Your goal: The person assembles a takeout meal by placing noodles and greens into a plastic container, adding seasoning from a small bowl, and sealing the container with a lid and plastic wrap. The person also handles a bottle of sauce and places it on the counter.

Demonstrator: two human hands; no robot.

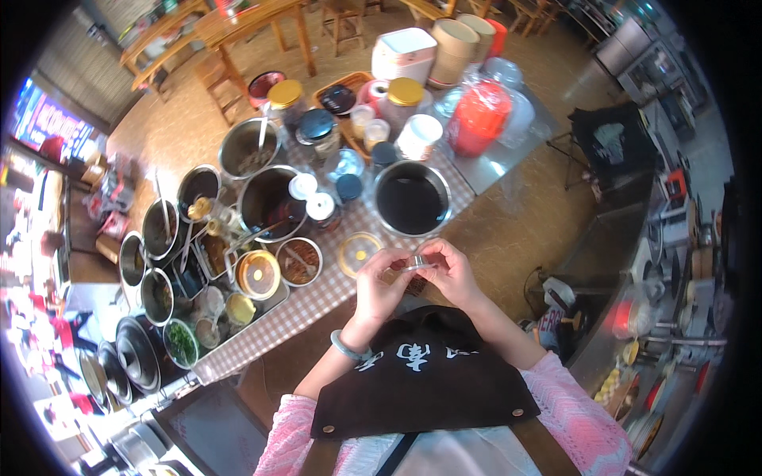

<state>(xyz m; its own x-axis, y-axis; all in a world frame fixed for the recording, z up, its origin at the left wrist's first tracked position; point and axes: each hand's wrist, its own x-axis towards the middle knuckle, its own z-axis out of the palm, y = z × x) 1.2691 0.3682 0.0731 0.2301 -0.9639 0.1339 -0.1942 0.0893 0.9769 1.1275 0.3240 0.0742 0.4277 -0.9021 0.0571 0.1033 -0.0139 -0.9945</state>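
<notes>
Both my hands meet in front of my dark apron, just off the near edge of the checked tablecloth. My left hand point(381, 279) and my right hand point(449, 271) pinch a small, shiny, round metal piece point(418, 262) between their fingertips; its exact kind is unclear. Beyond my fingers stands a steel pot of dark liquid point(412, 199). A round lid with a yellowish rim point(359, 253) lies on the cloth beside my left hand. To the left of it is a bowl of red-brown chopped seasoning point(299, 262), with a spoon in it.
Steel pots point(250, 149) and a bowl of chopped greens point(180, 343) crowd the left side. Jars with gold lids point(406, 92), stacked paper tubs point(453, 50) and a red wrapped stack point(479, 119) stand farther back. A counter with utensils point(631, 351) runs along the right.
</notes>
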